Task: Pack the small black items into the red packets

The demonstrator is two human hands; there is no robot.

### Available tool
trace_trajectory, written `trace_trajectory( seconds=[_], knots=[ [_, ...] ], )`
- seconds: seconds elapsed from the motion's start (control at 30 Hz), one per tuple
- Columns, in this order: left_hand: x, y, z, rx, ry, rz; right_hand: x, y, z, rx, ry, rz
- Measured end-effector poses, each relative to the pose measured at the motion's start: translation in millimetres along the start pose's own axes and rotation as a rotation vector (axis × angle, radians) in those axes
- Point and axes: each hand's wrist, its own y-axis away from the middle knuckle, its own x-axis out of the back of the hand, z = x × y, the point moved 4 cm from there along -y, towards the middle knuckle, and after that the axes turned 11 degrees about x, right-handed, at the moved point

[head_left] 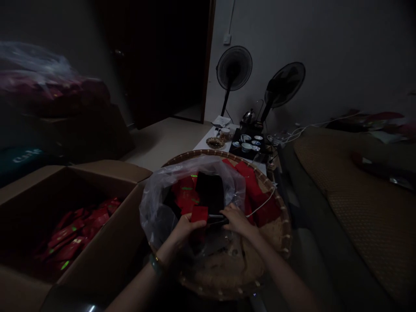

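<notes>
Place: apparently a home
Fans [234, 65]: one and two o'clock
Teacups [246, 147]: just off centre, toward three o'clock
Woven mat [354, 208]: three o'clock

two fans [234, 68] before a grey wall [344, 52], cups [246, 147] on a black tray [234, 151]

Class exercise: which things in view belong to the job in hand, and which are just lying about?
Seemingly in use:
small red rectangular piece, left hand
slim silvery metal tool, right hand
clear plastic bag
round woven tray
brown cardboard box, probably

Lying about:
two black round fans
shiny metal kettle
</notes>
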Motion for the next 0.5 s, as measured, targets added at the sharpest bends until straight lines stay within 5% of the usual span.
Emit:
trace_trajectory(
  seconds=[0.27, 0.5],
  knots=[
    [1.4, -7, -1, -0.026, -0.033, 0.038, 50, 11, 22, 0.001, -0.467, 0.379],
    [-31.8, -19, 0, -0.104, -0.074, -0.013, 76, 3, -8, 0.095, -0.493, 0.299]
  ],
)
